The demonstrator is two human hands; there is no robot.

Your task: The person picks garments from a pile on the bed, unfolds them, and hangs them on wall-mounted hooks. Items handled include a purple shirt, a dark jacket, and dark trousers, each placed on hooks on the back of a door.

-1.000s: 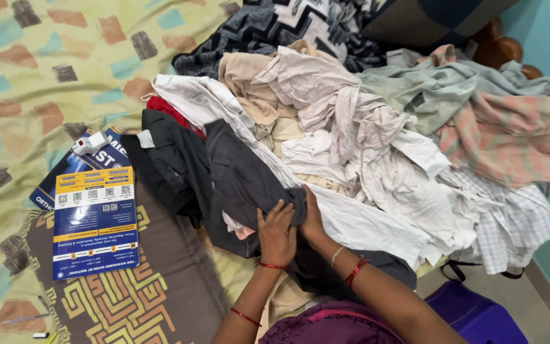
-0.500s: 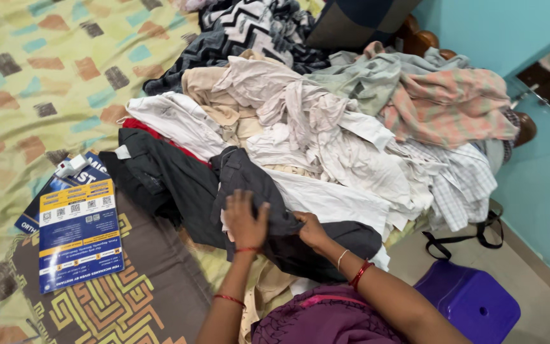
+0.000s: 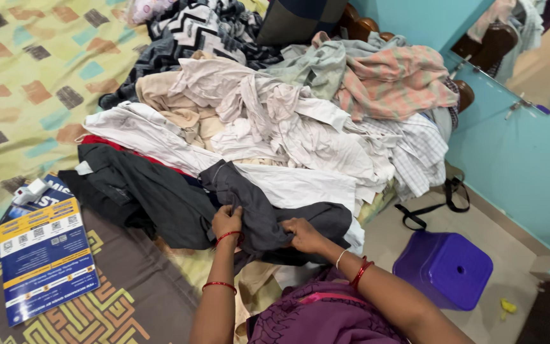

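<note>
Dark grey garment (image 3: 256, 210) bunched in left hand (image 3: 226, 221) and right hand (image 3: 302, 234); both fists closed.

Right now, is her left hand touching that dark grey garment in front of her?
Touching. The head view shows the left hand with its fingers curled into a fold of the dark grey garment, with no gap between them.

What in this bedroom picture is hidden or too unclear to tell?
Head view:
- Dark grey garment: its kind is unclear, since it is bunched in the left hand and right hand.
- Clothes pile: the lower layers are buried.
- Blue leaflet: its small print is unreadable.
- Purple stool: its legs are out of sight.
</note>
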